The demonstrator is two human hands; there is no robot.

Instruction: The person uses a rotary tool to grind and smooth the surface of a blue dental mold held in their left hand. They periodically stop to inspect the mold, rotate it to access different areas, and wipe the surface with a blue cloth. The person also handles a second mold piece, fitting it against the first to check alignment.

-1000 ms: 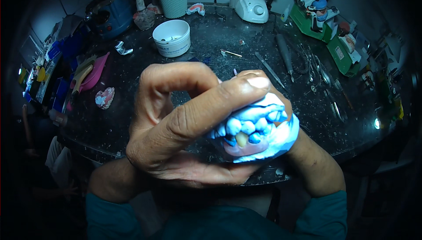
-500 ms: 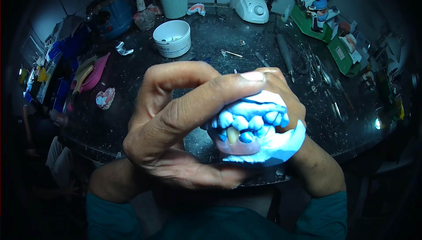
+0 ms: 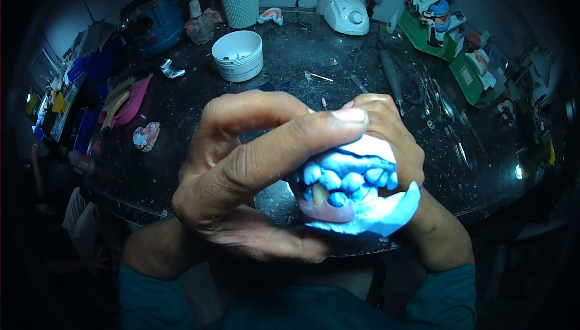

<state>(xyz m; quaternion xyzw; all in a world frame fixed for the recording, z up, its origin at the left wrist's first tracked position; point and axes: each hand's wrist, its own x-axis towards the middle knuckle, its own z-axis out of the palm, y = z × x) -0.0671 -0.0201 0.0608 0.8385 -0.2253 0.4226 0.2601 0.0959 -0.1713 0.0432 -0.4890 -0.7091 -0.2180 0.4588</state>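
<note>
A blue plaster dental model [image 3: 356, 176], its upper and lower halves set together, is held up in front of me above the table's near edge. On the lower half, one yellowish tooth [image 3: 319, 194] stands in a pinkish gum-coloured base [image 3: 326, 210]. My left hand [image 3: 235, 173] is closed around the model, a finger across its top and the thumb beneath. Behind the model, my right hand [image 3: 393, 130] grips the far side with bent fingers; most of that grip is hidden.
A white tub [image 3: 238, 67] stands on the dark table [image 3: 290, 46], beyond my hands. At left lie a pink bowl [image 3: 136, 103] and a small pink-and-white cast [image 3: 146, 136]. A grey handpiece [image 3: 389, 73], several metal tools [image 3: 441, 100] and green articulator stands [image 3: 471, 82] are at right.
The model has tipped slightly and dropped a little in view, with both hands following it. Their grip on it stays the same.
</note>
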